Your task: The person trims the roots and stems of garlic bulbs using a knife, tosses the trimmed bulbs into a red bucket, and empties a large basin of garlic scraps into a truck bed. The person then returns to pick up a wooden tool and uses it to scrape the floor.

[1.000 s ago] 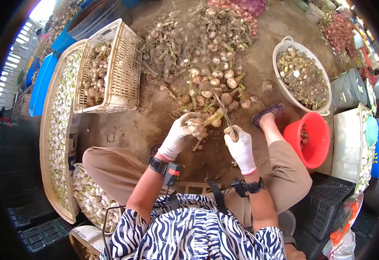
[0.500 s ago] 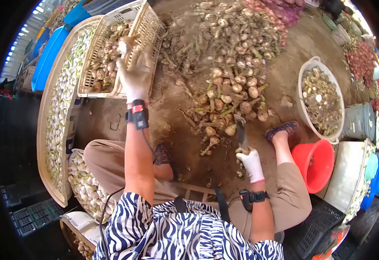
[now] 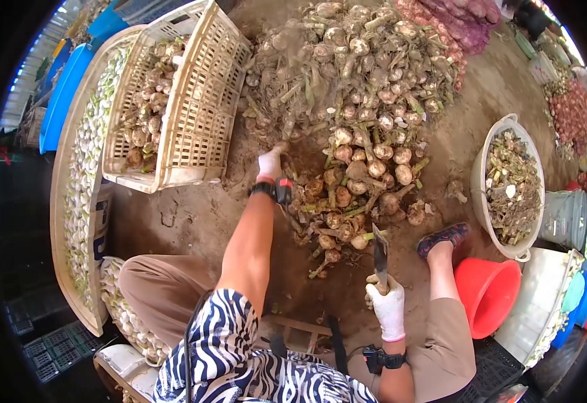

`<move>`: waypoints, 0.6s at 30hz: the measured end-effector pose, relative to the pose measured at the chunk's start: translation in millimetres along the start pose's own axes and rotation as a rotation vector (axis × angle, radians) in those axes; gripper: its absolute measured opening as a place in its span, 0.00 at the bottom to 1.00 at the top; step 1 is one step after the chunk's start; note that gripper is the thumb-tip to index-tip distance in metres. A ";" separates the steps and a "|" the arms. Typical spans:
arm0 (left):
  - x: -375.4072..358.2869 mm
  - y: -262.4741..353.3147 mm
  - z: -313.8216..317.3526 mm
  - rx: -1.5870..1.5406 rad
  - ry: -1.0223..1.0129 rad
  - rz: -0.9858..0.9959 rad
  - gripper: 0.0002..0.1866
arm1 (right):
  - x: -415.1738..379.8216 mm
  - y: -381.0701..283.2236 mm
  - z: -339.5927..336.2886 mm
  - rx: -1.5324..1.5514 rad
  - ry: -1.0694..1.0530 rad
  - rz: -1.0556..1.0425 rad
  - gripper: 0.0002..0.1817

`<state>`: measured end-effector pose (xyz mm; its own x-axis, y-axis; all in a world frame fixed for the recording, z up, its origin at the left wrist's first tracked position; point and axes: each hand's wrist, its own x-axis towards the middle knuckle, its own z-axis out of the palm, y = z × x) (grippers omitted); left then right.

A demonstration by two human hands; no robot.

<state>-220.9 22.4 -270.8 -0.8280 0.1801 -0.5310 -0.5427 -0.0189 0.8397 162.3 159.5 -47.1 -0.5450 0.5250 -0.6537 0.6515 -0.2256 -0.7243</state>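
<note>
My right hand (image 3: 386,305), in a white glove with dirty fingertips, is closed around a knife (image 3: 380,254), its blade pointing up toward the heap. My left hand (image 3: 272,162), also gloved, reaches down to the left edge of a heap of garlic bulbs (image 3: 374,151) with stalks and roots on. Its soil-brown fingertips blend into the dirt and dry stalks (image 3: 297,101), so I cannot tell whether they grip anything. Left of that hand stands a cream plastic crate (image 3: 203,101) with garlic bulbs (image 3: 149,107) in it.
A white tub (image 3: 479,195) of trimmings stands at the right, near a red bucket (image 3: 485,295). Along the left runs a long tray of whiter garlic (image 3: 78,201). Red and purple net sacks (image 3: 468,27) lie behind the heap. My shoe (image 3: 443,238) rests beside it.
My left hand has moved from over the crate, where a garlic bulb was at its fingers, down and right to the heap's edge. The knife now points more upright. The view has shifted.
</note>
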 end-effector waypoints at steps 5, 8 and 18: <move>-142.1 55.5 28.7 0.193 -0.317 0.112 0.26 | 6.1 15.3 -5.0 -0.345 0.116 -0.342 0.06; -229.8 78.2 56.6 0.605 -0.516 0.373 0.29 | -12.3 -17.6 1.5 -0.527 0.240 -0.696 0.09; -343.1 92.9 60.0 0.786 -0.778 0.716 0.29 | -59.6 -15.2 -11.1 -0.872 0.294 -0.977 0.07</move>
<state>21.3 17.8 -3.7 -0.4558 0.8893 0.0375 0.4236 0.1797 0.8879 190.7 140.7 5.3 -0.9154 0.3503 0.1983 0.2448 0.8755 -0.4166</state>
